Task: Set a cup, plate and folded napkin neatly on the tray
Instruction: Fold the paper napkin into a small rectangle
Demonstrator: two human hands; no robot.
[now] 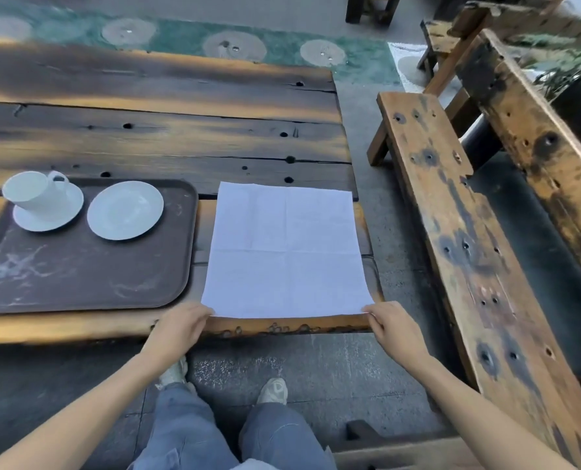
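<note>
Napkin flat, both near corners pinched.

Your left hand point(180, 322) and right hand point(389, 322) each pinch a near corner of the unfolded napkin point(285, 249) — it lies on the table point(166, 137) beside the tray point(78, 266) holding cup point(32, 191) and plate point(125, 210).

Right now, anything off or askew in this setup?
Nothing spilled or broken. The napkin lies unfolded beside the tray, each near corner pinched by the left hand and right hand. Tray surface looks scuffed with pale marks.
</note>
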